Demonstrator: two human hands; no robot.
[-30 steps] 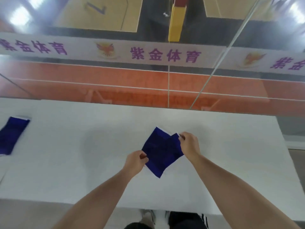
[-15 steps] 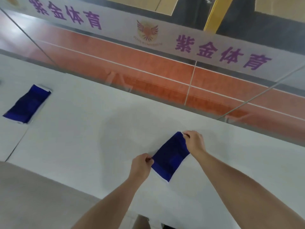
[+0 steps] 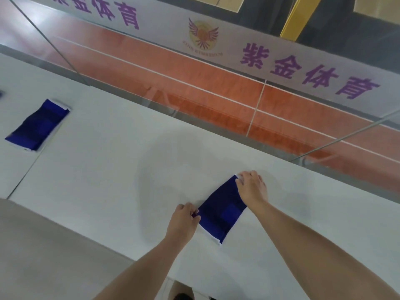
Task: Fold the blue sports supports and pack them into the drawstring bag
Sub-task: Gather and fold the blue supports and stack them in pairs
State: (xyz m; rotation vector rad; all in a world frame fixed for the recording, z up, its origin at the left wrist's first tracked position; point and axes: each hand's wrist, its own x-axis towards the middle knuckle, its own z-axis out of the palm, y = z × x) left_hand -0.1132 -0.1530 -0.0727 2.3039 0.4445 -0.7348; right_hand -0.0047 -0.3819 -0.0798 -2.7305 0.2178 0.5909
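Observation:
A blue sports support with white edging lies folded flat on the white table, just in front of me. My left hand pinches its near left corner with curled fingers. My right hand lies on its far right corner, fingertips bent onto the fabric edge. A second blue support lies folded at the far left of the table, away from both hands. No drawstring bag is in view.
A glass barrier runs along the table's far edge, with an orange court floor and a white banner with purple lettering behind it. A seam in the tabletop runs near the left support. The table's near edge drops to a grey floor.
The support went from a raised, diamond-shaped spread to a narrower folded rectangle laid flat on the table. Both hands kept hold of its corners. The head turned left, bringing the second support further into view.

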